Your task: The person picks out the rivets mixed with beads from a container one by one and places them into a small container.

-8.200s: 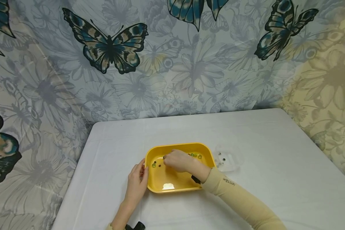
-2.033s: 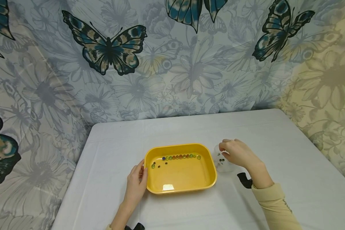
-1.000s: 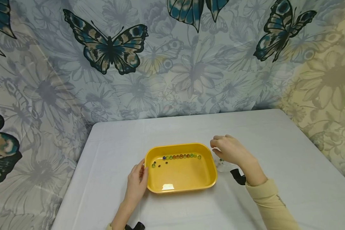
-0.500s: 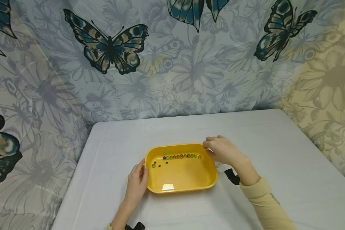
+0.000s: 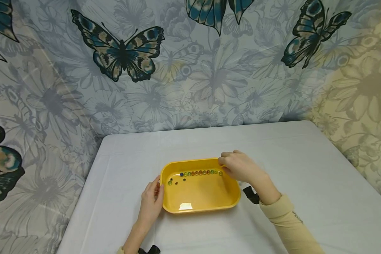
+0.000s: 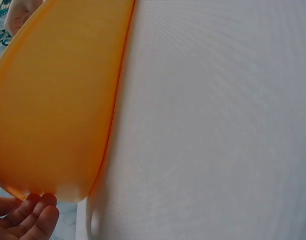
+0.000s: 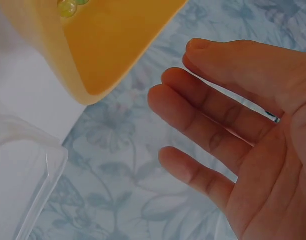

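Butterfly-and-flower printed fabric hangs behind a white-covered counter (image 5: 289,151), where a yellow tray (image 5: 200,208) sits near the front edge with its long axis running left to right. Against the tray's far inner wall lies a row of small glass marbles (image 5: 200,172), green, orange and blue, with a few loose marbles (image 5: 176,182) just below the row's left end. The right hand (image 5: 239,167), in a tan sleeve, hovers over the tray's far right corner, its fingers reaching leftward toward the right end of the row; the wrist view shows the grip released, fingers (image 7: 203,112) extended and relaxed, nothing visibly held between them. The marble row lies just left of those fingertips, stretching away from them along the tray's length, so the right hand is by far the nearer of the two. The left hand (image 5: 151,201) rests against the tray's left wall, fingers laid straight along the rim, steadying rather than clasping. A clear plastic container (image 7: 22,180) stands on the counter just right of the tray, mostly hidden beneath the right hand in the head view.
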Demonstrator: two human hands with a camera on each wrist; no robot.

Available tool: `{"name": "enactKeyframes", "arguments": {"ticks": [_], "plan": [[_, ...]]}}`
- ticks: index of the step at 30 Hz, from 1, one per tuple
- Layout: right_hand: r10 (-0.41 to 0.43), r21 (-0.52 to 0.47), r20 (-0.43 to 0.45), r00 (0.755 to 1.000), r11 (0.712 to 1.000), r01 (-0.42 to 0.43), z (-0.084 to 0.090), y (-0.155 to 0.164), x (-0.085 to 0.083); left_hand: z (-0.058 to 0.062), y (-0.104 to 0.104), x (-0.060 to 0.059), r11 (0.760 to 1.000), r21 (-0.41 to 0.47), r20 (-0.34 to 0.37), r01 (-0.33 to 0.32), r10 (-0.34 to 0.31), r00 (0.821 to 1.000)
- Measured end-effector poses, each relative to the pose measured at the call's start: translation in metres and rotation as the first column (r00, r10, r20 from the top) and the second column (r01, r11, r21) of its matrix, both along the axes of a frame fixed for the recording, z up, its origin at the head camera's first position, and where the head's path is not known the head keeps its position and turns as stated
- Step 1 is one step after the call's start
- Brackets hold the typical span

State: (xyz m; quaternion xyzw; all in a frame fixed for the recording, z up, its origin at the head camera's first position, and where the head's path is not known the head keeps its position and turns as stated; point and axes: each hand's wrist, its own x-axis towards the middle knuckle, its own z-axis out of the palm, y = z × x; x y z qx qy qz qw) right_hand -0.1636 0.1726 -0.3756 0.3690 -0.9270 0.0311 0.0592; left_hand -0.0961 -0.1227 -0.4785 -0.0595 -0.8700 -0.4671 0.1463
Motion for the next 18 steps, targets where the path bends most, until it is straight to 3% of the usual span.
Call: {"name": "enactKeyframes", "arguments": {"ticks": [11, 18], "plan": [[0.021, -0.009, 0.021, 1.0, 1.0, -0.021, 0.0, -0.009, 0.0, 0.004, 0.001, 0.001, 1.0, 0.013, 0.034, 0.003, -0.003, 0.999], [0.032, 0.01, 0.02, 0.999, 0.999, -0.033, -0.001, -0.016, 0.0, 0.003, 0.0, 0.0, 1.0, 0.009, 0.02, 0.007, -0.007, 1.0]]}}
